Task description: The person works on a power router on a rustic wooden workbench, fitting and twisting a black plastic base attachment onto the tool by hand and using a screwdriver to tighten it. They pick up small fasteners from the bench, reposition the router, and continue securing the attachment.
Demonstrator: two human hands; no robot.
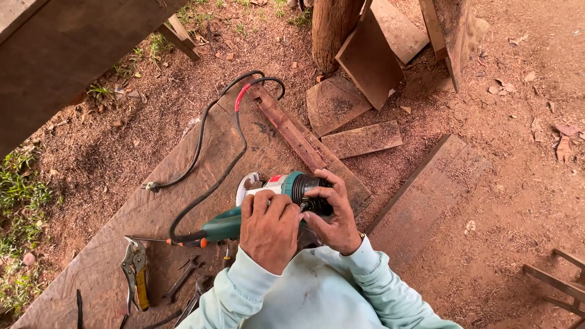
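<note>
**Both hands on the power tool**

On the wooden board (183, 176), a green power tool (286, 186) lies on its side. Left hand (268, 228) wraps closed around its body; right hand (332, 219) pinches the dark end. It looks heavy, rigid, hard-shelled; the body is the surest grip. Its black cord (207, 183) trails leftward and may drag. Pliers (135, 268) lie nearby.

2 hands (268, 228), 1 green power tool (283, 189), 1 black cord (213, 158), 1 locking pliers (135, 268), 2 wrenches (183, 280), 1 worn workboard (158, 201), 1 tree trunk (334, 27)
</note>
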